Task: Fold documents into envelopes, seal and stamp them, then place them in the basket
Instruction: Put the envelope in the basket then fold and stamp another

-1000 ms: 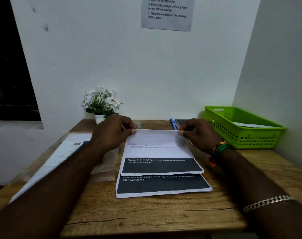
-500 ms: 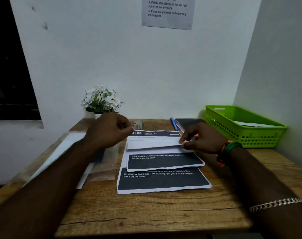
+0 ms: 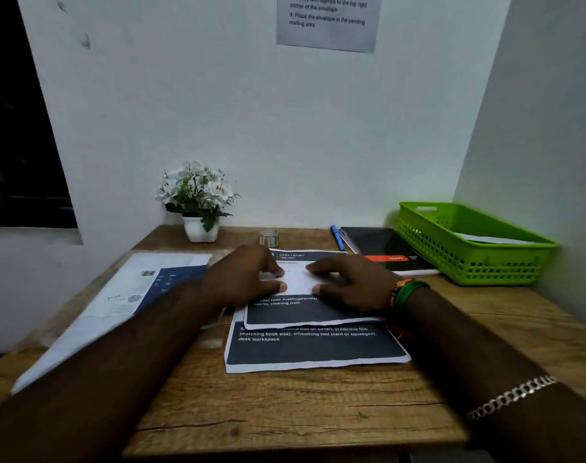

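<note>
Head view: both hands lie flat on the folded document (image 3: pixel 296 282) at the middle of the wooden worktop (image 3: pixel 285 412). The left hand (image 3: pixel 243 282) and right hand (image 3: pixel 351 285) press it with fingers nearly straight, gripping nothing. A second sheet (image 3: pixel 315 349) lies under the document, nearer the person. The green basket (image 3: pixel 468 259) stands right of the document.

A wooden worktop (image 3: pixel 285 412) sits in a dim corner of pale plastered walls (image 3: pixel 251 111), a printed notice (image 3: pixel 328 21) taped above it, a dark window (image 3: pixel 14 128) to its left over a white ledge (image 3: pixel 27 235).
</note>
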Tool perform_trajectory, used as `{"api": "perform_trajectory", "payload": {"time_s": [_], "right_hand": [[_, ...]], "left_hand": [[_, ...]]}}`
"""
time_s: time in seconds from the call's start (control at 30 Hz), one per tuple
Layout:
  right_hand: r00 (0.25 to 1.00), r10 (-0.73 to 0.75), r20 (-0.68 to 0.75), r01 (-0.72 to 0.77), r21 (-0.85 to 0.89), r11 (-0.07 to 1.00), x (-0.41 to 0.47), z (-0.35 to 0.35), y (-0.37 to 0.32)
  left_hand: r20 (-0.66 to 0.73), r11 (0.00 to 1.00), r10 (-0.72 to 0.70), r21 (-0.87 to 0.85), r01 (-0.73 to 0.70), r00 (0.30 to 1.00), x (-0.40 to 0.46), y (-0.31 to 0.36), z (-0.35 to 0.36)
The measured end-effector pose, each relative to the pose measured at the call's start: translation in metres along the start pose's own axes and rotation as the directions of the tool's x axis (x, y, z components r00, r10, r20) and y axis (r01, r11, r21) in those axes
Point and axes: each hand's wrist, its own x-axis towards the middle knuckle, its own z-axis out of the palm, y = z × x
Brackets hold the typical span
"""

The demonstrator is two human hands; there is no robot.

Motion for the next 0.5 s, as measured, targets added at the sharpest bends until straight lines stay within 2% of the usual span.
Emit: {"api": "perform_trajectory", "payload": {"time_s": [0.07,0.23,0.33,0.43,0.5], "right_hand": [[1.000,0.020,0.007,-0.019,-0.034,0.999,0.000,-0.001,0.001],[0.989,0.111,-0.094,-0.124,-0.146,0.982,-0.006,-0.018,0.021],[0.976,0.158,-0.149,-0.180,-0.142,0.973,-0.007,-0.019,0.030],[0.974,0.115,-0.195,-0.134,-0.087,0.987,-0.005,-0.015,0.025],[0.985,0.074,-0.155,-0.083,-0.052,0.995,-0.003,-0.010,0.019]], "left_hand": [[0.028,1.000,0.002,-0.024,-0.001,1.000,0.003,0.001,-0.002],[0.071,0.999,0.038,0.015,-0.039,0.997,0.007,0.005,-0.006],[0.092,0.999,0.027,0.030,-0.030,0.995,0.008,0.002,-0.009],[0.069,0.997,0.040,0.059,-0.044,0.997,0.006,-0.002,-0.009],[0.035,0.995,0.060,0.080,-0.062,0.998,0.002,0.001,-0.006]]}}
